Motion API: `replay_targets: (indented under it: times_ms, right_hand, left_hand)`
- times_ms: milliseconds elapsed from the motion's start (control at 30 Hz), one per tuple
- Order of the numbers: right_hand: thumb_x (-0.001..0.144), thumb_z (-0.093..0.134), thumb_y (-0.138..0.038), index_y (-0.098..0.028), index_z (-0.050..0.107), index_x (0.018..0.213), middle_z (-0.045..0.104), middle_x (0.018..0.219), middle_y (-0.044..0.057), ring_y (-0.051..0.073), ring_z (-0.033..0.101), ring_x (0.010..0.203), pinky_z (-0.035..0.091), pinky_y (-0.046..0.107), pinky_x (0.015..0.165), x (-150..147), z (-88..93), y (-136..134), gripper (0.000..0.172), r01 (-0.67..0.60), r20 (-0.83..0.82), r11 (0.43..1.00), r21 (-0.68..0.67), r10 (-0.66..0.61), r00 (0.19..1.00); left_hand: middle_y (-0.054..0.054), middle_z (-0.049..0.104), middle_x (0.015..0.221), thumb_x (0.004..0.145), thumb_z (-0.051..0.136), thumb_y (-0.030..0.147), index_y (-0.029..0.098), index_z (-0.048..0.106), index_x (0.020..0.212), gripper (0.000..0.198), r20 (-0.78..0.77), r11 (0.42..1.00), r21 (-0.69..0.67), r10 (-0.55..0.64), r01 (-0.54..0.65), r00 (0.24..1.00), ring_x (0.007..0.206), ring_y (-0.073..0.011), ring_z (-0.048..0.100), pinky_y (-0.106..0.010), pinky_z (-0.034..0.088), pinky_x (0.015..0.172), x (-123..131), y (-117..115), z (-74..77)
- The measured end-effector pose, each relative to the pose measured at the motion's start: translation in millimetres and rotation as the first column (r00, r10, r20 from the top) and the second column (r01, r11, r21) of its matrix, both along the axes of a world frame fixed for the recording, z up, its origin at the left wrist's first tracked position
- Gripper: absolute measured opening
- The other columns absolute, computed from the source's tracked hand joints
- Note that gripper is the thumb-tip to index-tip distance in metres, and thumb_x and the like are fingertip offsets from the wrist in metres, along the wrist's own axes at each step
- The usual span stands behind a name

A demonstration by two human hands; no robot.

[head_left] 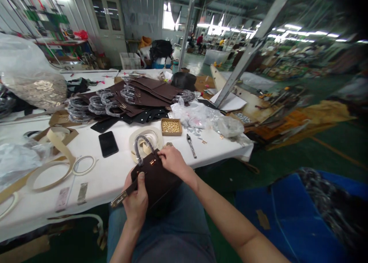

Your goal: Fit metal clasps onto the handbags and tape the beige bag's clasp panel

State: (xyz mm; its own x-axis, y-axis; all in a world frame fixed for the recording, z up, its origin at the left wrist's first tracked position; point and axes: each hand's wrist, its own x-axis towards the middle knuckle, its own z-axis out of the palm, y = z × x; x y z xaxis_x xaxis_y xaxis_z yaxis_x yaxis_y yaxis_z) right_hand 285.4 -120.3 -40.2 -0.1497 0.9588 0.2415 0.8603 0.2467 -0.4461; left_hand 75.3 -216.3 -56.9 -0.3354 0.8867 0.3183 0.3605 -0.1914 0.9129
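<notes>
A dark brown handbag (pixel 156 180) rests on my lap against the white table's (pixel 115 175) front edge, its wrapped handle (pixel 140 146) standing up. My left hand (pixel 135 201) is closed around the bag's strap (pixel 123 194), which ends in a gold metal tip. My right hand (pixel 172 160) is closed on the bag's top edge, fingers pinched near the gold clasp (pixel 152 162).
On the table lie a black phone (pixel 108 143), tape rolls (pixel 148 137), a box of gold studs (pixel 171 126), a tool (pixel 191 145), stacked brown bag panels (pixel 143 96) and plastic bags (pixel 201 117). A blue bin (pixel 287 217) sits at right on the green floor.
</notes>
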Motion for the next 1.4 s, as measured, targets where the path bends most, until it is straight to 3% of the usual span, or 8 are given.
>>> replay_targets:
  times_ms: [133, 267, 433, 500, 633, 800, 1167, 1400]
  right_hand:
    - [0.106, 0.069, -0.013, -0.028, 0.091, 0.11, 0.079, 0.101, 0.008, 0.024, 0.074, 0.094, 0.056, 0.031, 0.086, -3.0, -4.0, -3.8, 0.026, -0.011, 0.026, 1.0, -0.011, 0.012, 1.0]
    - [0.106, 0.076, -0.023, -0.027, 0.087, 0.127, 0.078, 0.104, 0.008, 0.024, 0.072, 0.093, 0.059, 0.033, 0.089, 10.9, -9.4, -20.6, 0.024, 0.073, -0.287, 0.992, 0.101, -0.042, 0.957]
    - [0.065, 0.109, -0.057, -0.02, 0.063, 0.155, 0.075, 0.118, 0.013, 0.031, 0.073, 0.095, 0.066, 0.042, 0.085, 33.5, -35.1, -45.3, 0.108, 0.608, -0.715, 0.792, -0.058, -0.458, 0.528]
    - [0.061, 0.109, -0.06, -0.02, 0.059, 0.157, 0.076, 0.118, 0.012, 0.033, 0.077, 0.097, 0.068, 0.044, 0.087, 38.1, -36.1, -47.8, 0.116, 0.498, -0.814, 0.829, -0.254, -0.462, 0.353]
    - [0.075, 0.104, -0.06, -0.018, 0.077, 0.128, 0.082, 0.109, 0.01, 0.034, 0.08, 0.1, 0.067, 0.046, 0.096, 41.2, -7.2, -50.3, 0.072, -0.075, -0.925, 0.936, -0.345, -0.326, 0.194]
    - [0.089, 0.097, -0.055, -0.021, 0.084, 0.117, 0.083, 0.116, 0.008, 0.03, 0.079, 0.106, 0.065, 0.041, 0.099, 34.6, 18.7, -56.8, 0.046, -0.224, -0.968, 0.953, -0.203, -0.161, 0.192]
    - [0.099, 0.081, -0.056, -0.017, 0.083, 0.109, 0.083, 0.103, 0.011, 0.034, 0.076, 0.099, 0.059, 0.041, 0.089, 12.9, 0.3, -67.8, 0.04, 0.257, -0.794, 0.96, -0.112, -0.242, 0.558]
    - [0.102, 0.078, -0.056, -0.02, 0.079, 0.11, 0.082, 0.105, 0.01, 0.032, 0.076, 0.1, 0.058, 0.038, 0.091, 2.7, -3.8, -70.6, 0.037, 0.315, -0.794, 0.949, -0.02, -0.206, 0.571]
  left_hand:
    - [-0.013, 0.079, 0.129, 0.109, 0.07, 0.053, 0.024, 0.08, 0.128, 0.036, -0.024, 1.0, -0.03, -0.001, 0.0, 1.0, 0.128, -0.0369, 0.071, -0.048, 0.051, 0.119, 1.9, -4.5, 4.8]
    - [-0.012, 0.081, 0.118, 0.108, 0.068, 0.062, 0.024, 0.079, 0.125, 0.044, -0.036, 0.997, -0.071, 0.017, -0.019, 0.999, 0.116, -0.0373, 0.075, -0.049, 0.056, 0.109, -2.8, -9.2, 9.2]
    - [-0.01, 0.083, 0.117, 0.097, 0.075, 0.076, 0.025, 0.08, 0.122, 0.057, 0.086, 0.98, -0.186, -0.059, 0.074, 0.995, 0.114, -0.0388, 0.076, -0.047, 0.06, 0.099, -13.0, -9.3, -3.0]
    - [-0.011, 0.083, 0.116, 0.094, 0.078, 0.079, 0.023, 0.081, 0.12, 0.062, 0.159, 0.972, -0.216, -0.06, 0.094, 0.985, 0.114, -0.0399, 0.077, -0.049, 0.061, 0.099, -16.2, -5.7, -7.0]
    - [-0.014, 0.083, 0.122, 0.092, 0.082, 0.077, 0.019, 0.081, 0.125, 0.066, 0.248, 0.974, -0.17, -0.105, 0.15, 0.963, 0.121, -0.0404, 0.075, -0.049, 0.062, 0.104, -23.7, 2.6, -0.4]
    - [-0.011, 0.082, 0.125, 0.095, 0.08, 0.077, 0.02, 0.081, 0.128, 0.066, 0.209, 0.965, -0.191, -0.141, 0.182, 0.968, 0.125, -0.0394, 0.073, -0.048, 0.059, 0.109, -33.8, 7.3, 6.0]
    - [-0.011, 0.081, 0.126, 0.094, 0.079, 0.075, 0.023, 0.083, 0.123, 0.059, 0.128, 0.977, -0.163, -0.121, 0.141, 0.984, 0.127, -0.0405, 0.072, -0.052, 0.055, 0.117, -24.3, -3.8, 9.2]
    - [-0.013, 0.079, 0.136, 0.092, 0.087, 0.07, 0.021, 0.081, 0.13, 0.062, 0.396, 0.954, -0.24, -0.072, 0.179, 0.915, 0.136, -0.0402, 0.069, -0.053, 0.053, 0.123, -18.1, -1.7, 19.4]
